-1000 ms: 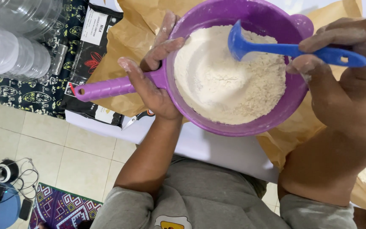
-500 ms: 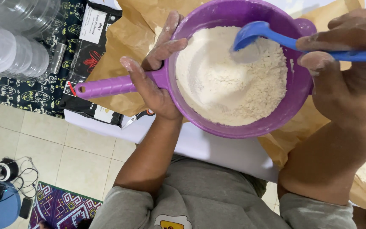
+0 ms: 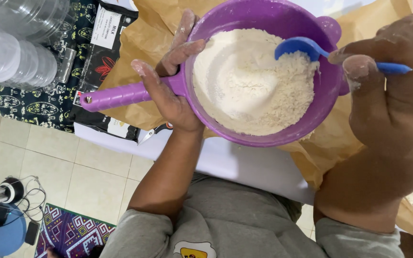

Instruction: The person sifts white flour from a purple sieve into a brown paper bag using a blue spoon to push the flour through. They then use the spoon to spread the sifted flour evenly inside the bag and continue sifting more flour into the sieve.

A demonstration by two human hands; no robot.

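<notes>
Inside round purple plastic sieve (image 3: 264, 71), powdery flour (image 3: 244, 91), glossy blue scoop (image 3: 297, 48).

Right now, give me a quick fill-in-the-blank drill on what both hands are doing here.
1. The left hand holds the purple sieve where its long ____ joins the bowl.
2. The right hand holds a ____ spoon.
3. The spoon's bowl rests on the pale ____ inside the sieve.
4. Under the sieve lies brown ____.

Missing words: handle; blue; flour; paper
</notes>
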